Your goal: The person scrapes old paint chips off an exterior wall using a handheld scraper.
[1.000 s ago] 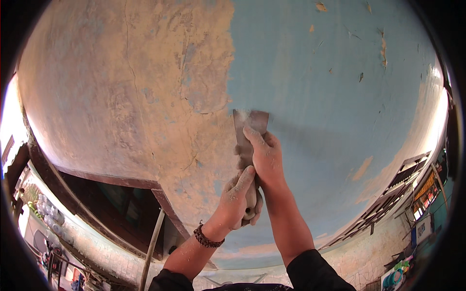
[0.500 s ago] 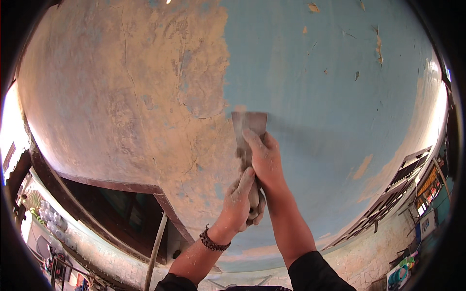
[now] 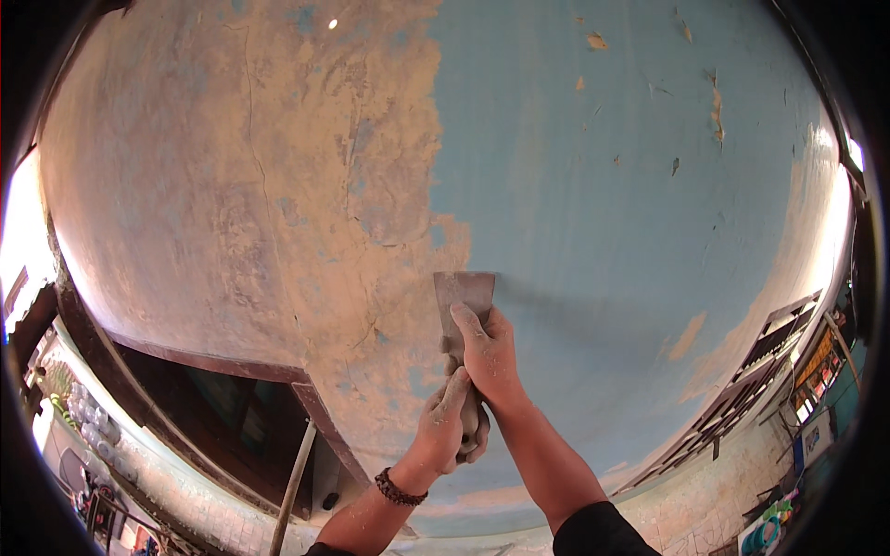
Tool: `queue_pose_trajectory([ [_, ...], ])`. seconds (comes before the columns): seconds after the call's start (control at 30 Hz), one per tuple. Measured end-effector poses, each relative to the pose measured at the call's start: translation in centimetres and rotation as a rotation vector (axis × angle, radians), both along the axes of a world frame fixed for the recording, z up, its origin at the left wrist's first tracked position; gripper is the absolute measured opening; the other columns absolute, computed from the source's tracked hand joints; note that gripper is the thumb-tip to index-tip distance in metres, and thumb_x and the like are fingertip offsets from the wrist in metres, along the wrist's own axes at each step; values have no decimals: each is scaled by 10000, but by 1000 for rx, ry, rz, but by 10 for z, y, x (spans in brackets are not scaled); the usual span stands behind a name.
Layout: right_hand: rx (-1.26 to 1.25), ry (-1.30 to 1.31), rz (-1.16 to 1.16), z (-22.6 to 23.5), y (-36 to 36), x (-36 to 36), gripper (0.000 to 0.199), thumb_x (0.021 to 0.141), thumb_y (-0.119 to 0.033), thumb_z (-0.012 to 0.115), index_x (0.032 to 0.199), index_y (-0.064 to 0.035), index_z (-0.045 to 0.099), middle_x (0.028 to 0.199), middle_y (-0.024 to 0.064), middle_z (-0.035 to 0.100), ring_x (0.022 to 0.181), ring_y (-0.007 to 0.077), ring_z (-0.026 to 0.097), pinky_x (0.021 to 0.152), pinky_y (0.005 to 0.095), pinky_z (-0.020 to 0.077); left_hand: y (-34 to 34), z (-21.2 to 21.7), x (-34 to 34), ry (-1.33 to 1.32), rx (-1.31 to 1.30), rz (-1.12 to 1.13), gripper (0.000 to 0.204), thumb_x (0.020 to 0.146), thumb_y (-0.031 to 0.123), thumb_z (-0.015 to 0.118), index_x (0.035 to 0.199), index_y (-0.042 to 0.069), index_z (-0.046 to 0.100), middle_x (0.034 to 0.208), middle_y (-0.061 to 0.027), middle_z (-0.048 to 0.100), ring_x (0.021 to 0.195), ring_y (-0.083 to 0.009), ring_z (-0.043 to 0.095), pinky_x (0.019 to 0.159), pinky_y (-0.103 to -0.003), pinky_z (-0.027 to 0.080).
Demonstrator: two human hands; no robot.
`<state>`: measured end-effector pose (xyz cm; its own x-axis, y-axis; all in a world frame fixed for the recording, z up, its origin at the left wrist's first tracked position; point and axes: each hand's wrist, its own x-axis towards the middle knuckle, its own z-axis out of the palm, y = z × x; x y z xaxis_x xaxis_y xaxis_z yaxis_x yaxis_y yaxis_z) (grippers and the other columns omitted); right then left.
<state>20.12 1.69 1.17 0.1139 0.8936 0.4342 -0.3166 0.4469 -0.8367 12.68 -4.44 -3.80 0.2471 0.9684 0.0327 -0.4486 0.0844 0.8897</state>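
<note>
Both my hands grip one dusty, wide-bladed paint scraper (image 3: 466, 290), blade upward. Its top edge lies at the wall (image 3: 593, 213), along the border between blue paint and a scraped tan area (image 3: 324, 102). My right hand (image 3: 491, 360) is closed higher up, its thumb lying along the blade. Lower down, my left hand (image 3: 441, 422) wraps the handle, with its thumb pointing up and a dark beaded bracelet (image 3: 400, 488) at the wrist. Pale dust covers the fingers. Most of the handle is hidden by my hands.
At lower left is a dark opening with a brown frame (image 3: 213, 361), and a pole (image 3: 295, 486) leans before it. Wooden slatted vents (image 3: 742, 380) run along the right. Clear bottles (image 3: 93, 422) sit far left. Cracks and chips mark the wall.
Both hands and the scraper have moved down the wall. A strip of blue paint above the blade has come off, showing tan beneath. The view has tilted up slightly.
</note>
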Motion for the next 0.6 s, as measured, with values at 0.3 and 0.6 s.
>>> queue_pose_trajectory([
  [0.3,17,-25,18,14,6,2,256,941,-241,541,1014,5,538,700,52,575,517,126,562,385,269,415,2,24,0,-6,-43,-15,451,982,535,356,964,108,497,479,-90,469,290,-200,380,270,-288,260],
  [0.6,-49,-20,44,30,0,7,241,912,-241,578,940,-3,552,703,77,581,513,131,547,391,271,413,6,38,1,-29,-25,-65,426,987,508,378,980,97,492,485,-81,486,295,-189,398,272,-288,291],
])
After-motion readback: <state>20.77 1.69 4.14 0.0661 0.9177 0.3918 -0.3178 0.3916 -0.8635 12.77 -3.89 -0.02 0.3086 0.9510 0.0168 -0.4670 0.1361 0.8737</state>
